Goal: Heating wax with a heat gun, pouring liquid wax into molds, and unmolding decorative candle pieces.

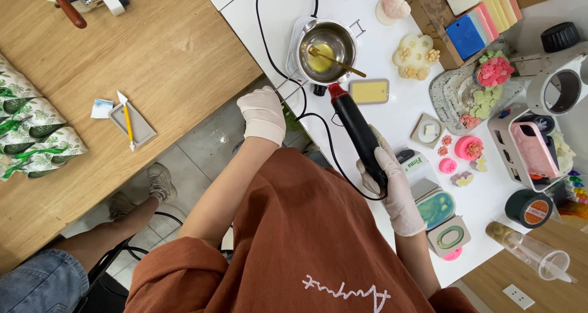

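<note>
Fingers (375, 166) of the right hand (395, 187), in a white glove, are wrapped tight around the near end of a black heat gun (358, 132), whose red nozzle points far, toward a small rectangular mould of yellow wax (369, 91) on the white surface (275, 7). A black cord (334, 147) loops from the gun across the surface edge. The left hand (263, 114), also gloved, has its fingers curled loosely over the handle of a small steel melting pot (323, 48); how firmly they grip it I cannot tell. That pot sits just far and left of the gun's nozzle, holding yellow melted wax and a gold spoon (335, 62). To the right lie flower-shaped wax pieces (415, 56), a grey tray (456, 95) with pink and green wax flowers, and pink moulds (468, 147). On the wooden surface (171, 49) at the left rests a grey dish (131, 124) with a yellow-handled tool (127, 120).
</note>
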